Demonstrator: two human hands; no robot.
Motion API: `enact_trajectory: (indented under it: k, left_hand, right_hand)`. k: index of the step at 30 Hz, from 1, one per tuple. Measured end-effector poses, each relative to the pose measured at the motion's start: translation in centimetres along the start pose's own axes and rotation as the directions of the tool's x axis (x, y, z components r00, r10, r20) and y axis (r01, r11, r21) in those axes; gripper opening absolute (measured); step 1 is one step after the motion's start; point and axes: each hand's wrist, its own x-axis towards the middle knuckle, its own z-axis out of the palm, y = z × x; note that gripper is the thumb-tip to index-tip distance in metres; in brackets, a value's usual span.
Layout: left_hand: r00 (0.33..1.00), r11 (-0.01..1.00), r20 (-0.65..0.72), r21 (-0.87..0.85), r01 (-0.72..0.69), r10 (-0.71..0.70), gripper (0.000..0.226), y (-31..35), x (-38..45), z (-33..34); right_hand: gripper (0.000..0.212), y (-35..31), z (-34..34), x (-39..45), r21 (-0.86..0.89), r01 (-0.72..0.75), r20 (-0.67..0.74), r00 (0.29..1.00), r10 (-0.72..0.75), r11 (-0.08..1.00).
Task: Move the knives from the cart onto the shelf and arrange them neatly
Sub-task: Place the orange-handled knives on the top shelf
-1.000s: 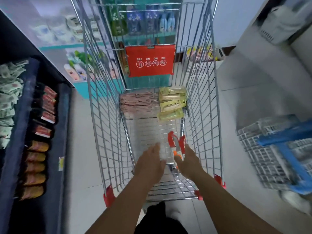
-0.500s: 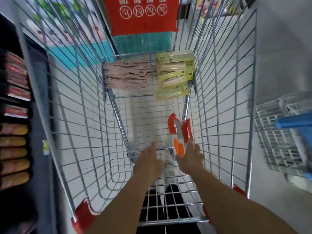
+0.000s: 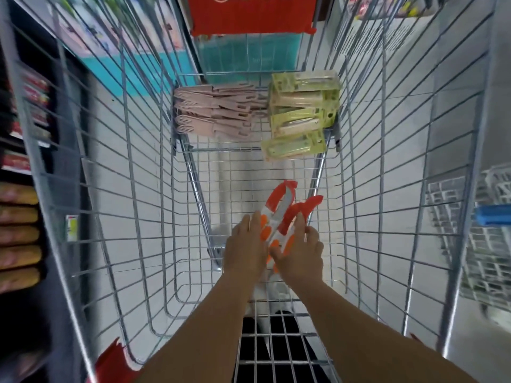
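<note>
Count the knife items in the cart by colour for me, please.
Orange-and-white knives, between both hands: 2
Pink knives, overlapping pile: about 6, exact count unclear
Yellow-green packaged knives: 4
Total: about 12

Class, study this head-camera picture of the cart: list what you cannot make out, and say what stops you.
1. Orange knives: handle ends hidden under the left hand and right hand; their count is unclear.
2. Red sign on the cart: top cut off by the frame edge.
3. Shelf packets: labels blurred.
4. Green packs: print too small.
</note>
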Motion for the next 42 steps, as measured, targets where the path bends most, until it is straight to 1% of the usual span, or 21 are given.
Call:
enact_trajectory:
  k: [2, 3, 6, 8, 11, 13, 16, 18, 21, 23, 25, 27, 28, 30, 32, 34, 36, 38, 42]
  left_hand:
    - [1.0, 1.0, -0.002, 0.018, -0.006, 0.006, 0.073, -0.4, 0.3, 0.2]
    - [1.0, 0.999, -0.012, 0.037, -0.014, 0.015, 0.072, -0.7, 0.3, 0.4]
    - [0.996, 0.998, -0.079, 0.045, -0.034, 0.038, 0.058, -1.3, 0.8, 0.7]
    - [0.993, 1.0, -0.111, 0.003, -0.026, 0.026, 0.057, -1.4, 1.2, 0.8]
    - [0.996, 1.0, -0.087, 0.006, -0.008, 0.008, 0.08, -1.0, 1.2, 1.1]
    - [0.996, 1.0, -0.089, 0.002, -0.001, 0.001, 0.087, -0.9, 1.2, 1.3]
    - [0.993, 0.999, -0.118, 0.022, 0.032, -0.029, 0.085, -1.0, 1.5, 1.4]
    - [0.992, 0.996, -0.116, 0.062, 0.059, -0.052, 0.086, -1.0, 1.7, 1.4]
    - [0.994, 0.988, -0.099, 0.143, 0.052, -0.038, 0.083, -1.0, 1.8, 1.5]
    - [0.995, 0.983, -0.093, 0.177, 0.042, -0.025, 0.078, -1.2, 1.9, 1.7]
    - [0.992, 0.984, -0.124, 0.174, 0.05, -0.029, 0.07, -1.5, 2.1, 1.8]
    - [0.986, 0.988, -0.153, 0.128, 0.082, -0.062, 0.062, -1.6, 2.1, 1.5]
    - [0.984, 0.991, -0.152, 0.08, 0.108, -0.095, 0.062, -1.6, 2.0, 1.1]
    - [0.977, 0.984, -0.122, -0.043, 0.171, -0.175, 0.069, -1.5, 1.7, 0.1]
    - [0.966, 0.964, -0.099, -0.14, 0.226, -0.24, 0.074, -1.1, 1.1, -1.5]
    - [0.956, 0.948, -0.119, -0.204, 0.242, -0.27, 0.075, -0.5, 0.2, -3.5]
    - [0.947, 0.939, -0.164, -0.254, 0.231, -0.278, 0.078, 0.2, -0.8, -5.8]
    - [0.927, 0.925, -0.24, -0.317, 0.207, -0.29, 0.078, 1.2, -2.0, -8.4]
    - [0.857, 0.903, -0.407, -0.407, 0.139, -0.316, 0.076, 2.7, -5.2, -13.9]
  right_hand:
    - [0.095, -0.4, 0.7, -0.1, 0.04, 0.015, -0.016, 1.0, -0.014, 0.999]
    - [0.096, -0.5, 0.8, 0.1, 0.033, 0.041, -0.021, 0.999, -0.04, 0.999]
    - [0.094, -0.8, 1.0, 1.1, -0.041, 0.163, -0.049, 0.985, -0.165, 0.986]
    - [0.093, -0.9, 1.0, 1.7, -0.111, 0.202, -0.055, 0.976, -0.209, 0.973]
    - [0.096, -0.5, 0.8, 1.9, -0.137, 0.136, -0.036, 0.989, -0.143, 0.981]
    - [0.093, 0.1, 0.7, 1.8, -0.181, 0.126, -0.03, 0.991, -0.133, 0.975]
    - [0.084, 0.6, 0.2, 2.3, -0.232, 0.148, -0.053, 0.985, -0.165, 0.961]
    - [0.084, 0.3, 0.1, 2.6, -0.222, 0.132, -0.055, 0.987, -0.148, 0.966]
    - [0.086, -0.8, 0.3, 2.8, -0.217, 0.119, -0.051, 0.99, -0.132, 0.969]
    - [0.082, -1.1, 0.6, 2.9, -0.182, 0.103, -0.05, 0.992, -0.114, 0.978]
    - [0.081, -1.0, 0.5, 3.0, -0.131, 0.088, -0.041, 0.995, -0.094, 0.988]
    - [0.08, -0.9, 0.2, 3.1, -0.092, 0.093, -0.011, 0.995, -0.094, 0.991]
    - [0.079, -0.9, -0.2, 3.1, -0.053, 0.093, 0.008, 0.996, -0.093, 0.994]
    - [0.074, -1.4, -1.2, 2.9, 0.043, 0.096, 0.03, 0.995, -0.098, 0.994]
    - [0.068, -2.4, -2.4, 2.3, 0.124, 0.12, 0.018, 0.992, -0.123, 0.985]
    - [0.067, -3.8, -3.9, 1.5, 0.164, 0.177, 0.002, 0.984, -0.18, 0.97]
    - [0.066, -5.6, -5.6, 0.5, 0.224, 0.227, -0.007, 0.973, -0.232, 0.948]
    - [0.066, -7.7, -7.6, -0.5, 0.271, 0.272, -0.025, 0.961, -0.276, 0.923]
    - [0.063, -12.1, -11.9, -2.9, 0.312, 0.407, -0.088, 0.912, -0.4, 0.858]
